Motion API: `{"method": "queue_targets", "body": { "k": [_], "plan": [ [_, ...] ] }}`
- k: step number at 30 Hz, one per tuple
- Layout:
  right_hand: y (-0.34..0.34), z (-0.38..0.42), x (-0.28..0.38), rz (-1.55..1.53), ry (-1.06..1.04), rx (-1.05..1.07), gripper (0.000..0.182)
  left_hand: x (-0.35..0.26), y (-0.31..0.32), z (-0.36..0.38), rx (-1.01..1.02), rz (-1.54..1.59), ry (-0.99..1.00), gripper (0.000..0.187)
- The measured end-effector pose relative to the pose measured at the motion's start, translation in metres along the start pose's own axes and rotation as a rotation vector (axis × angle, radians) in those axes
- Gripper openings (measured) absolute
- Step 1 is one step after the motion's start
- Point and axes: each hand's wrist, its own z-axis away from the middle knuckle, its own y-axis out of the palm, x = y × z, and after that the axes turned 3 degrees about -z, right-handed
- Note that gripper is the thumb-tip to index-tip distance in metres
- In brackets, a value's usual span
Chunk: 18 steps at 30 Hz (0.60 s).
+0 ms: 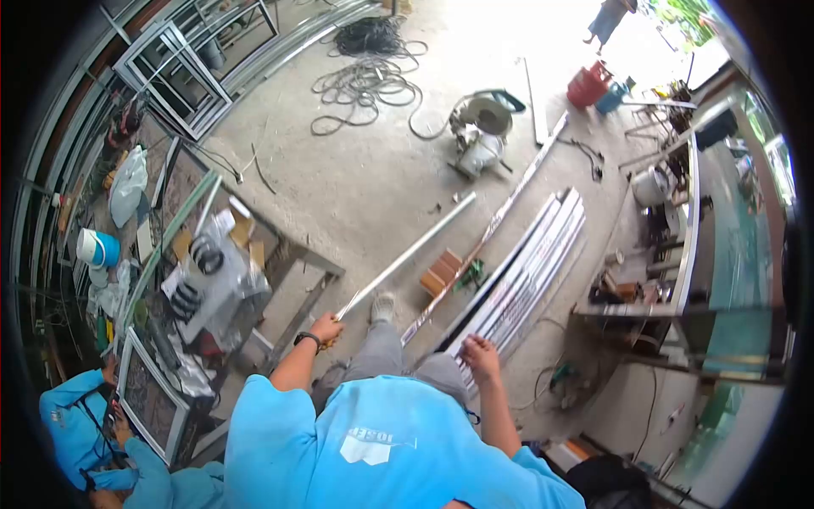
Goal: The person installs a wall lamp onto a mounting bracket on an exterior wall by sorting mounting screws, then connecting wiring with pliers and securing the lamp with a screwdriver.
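Wearing a dark wristband, my left hand (325, 329) is closed around the near end of a long, thin pale metal bar (407, 259), which slopes away up to the right over the floor. A thin pointed piece shows beside the bar at my fingers. My right hand (481, 355) has its fingers curled in, with nothing seen in them. It overlaps the near part of a bundle of wrapped metal profiles (530, 271) lying on the concrete. Between the bar and the bundle, a longer wrapped profile (500, 216) rests by a reddish-brown block (441, 272).
A chop saw (482, 136) stands ahead, with coiled cable (365, 89) farther left. The cluttered workbench (318, 265) is at my left, where a co-worker in blue (80, 424) handles a framed panel (153, 394). Gas cylinders (588, 85) and another person (609, 21) are far right.
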Motion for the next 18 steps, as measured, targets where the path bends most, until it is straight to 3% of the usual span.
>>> {"method": "queue_targets", "body": {
  "k": [4, 8, 11, 13, 16, 17, 18],
  "plan": [
    [0.139, -0.055, 0.092, 0.248, 0.028, -0.021, 0.024, -0.167, -0.065, -0.076, 0.013, 0.239, 0.292, 0.031],
    [0.204, -0.169, 0.169, 0.190, -0.051, -0.063, 0.023, -0.302, -0.114, -0.131, 0.211, 0.515, 0.280, 0.027],
    [0.225, -0.290, 0.210, 0.126, -0.059, -0.062, 0.019, -0.366, -0.159, -0.214, 0.295, 0.517, 0.418, 0.025],
    [0.214, -0.400, 0.222, 0.122, -0.037, -0.010, 0.016, -0.409, -0.204, -0.264, 0.308, 0.531, 0.371, 0.026],
    [0.287, -0.525, 0.295, 0.196, 0.117, -0.112, 0.012, -0.425, -0.271, -0.369, 0.325, 0.620, 0.180, 0.029],
    [0.322, -0.574, 0.325, 0.177, 0.052, 0.023, 0.013, -0.445, -0.293, -0.384, 0.078, 0.542, 0.025, 0.036],
    [0.333, -0.612, 0.349, 0.157, 0.020, 0.126, 0.015, -0.456, -0.321, -0.397, -0.040, 0.434, -0.093, 0.036]
  ]
}}
